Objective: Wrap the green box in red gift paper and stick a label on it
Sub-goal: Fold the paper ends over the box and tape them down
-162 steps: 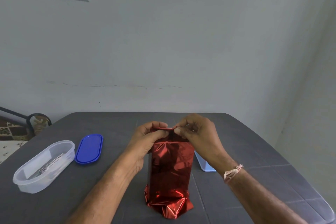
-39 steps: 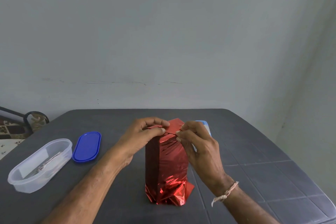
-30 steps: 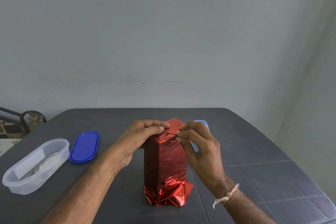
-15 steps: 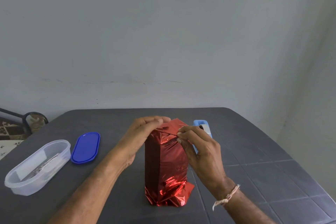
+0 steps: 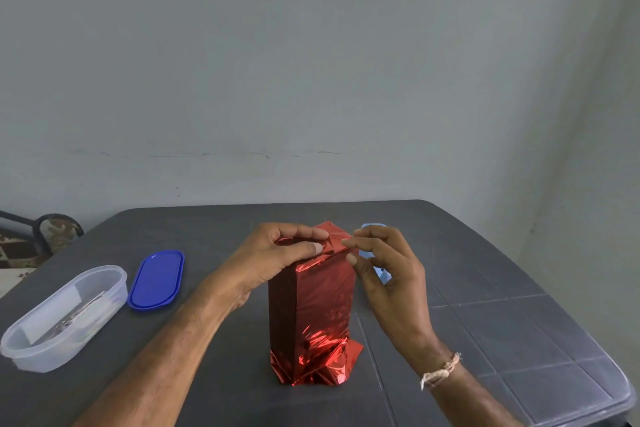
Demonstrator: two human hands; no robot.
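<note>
Red-wrapped box (image 5: 313, 302) stands upright mid table (image 5: 485, 288), toward front edge. Left hand (image 5: 277, 253) pinches top fold; right hand (image 5: 388, 274) pinches its right end, fingers curled. Blue lid (image 5: 156, 279), clear tub (image 5: 41, 357) by left edge

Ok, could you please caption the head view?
Left hand and right hand pinch the top fold of the red-wrapped box.

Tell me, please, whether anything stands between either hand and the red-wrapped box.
Nothing visible does. The left hand grips the wrapped box at its top fold, and the right hand pinches that fold's right edge. The light blue object lies behind the right hand, not between.
</note>
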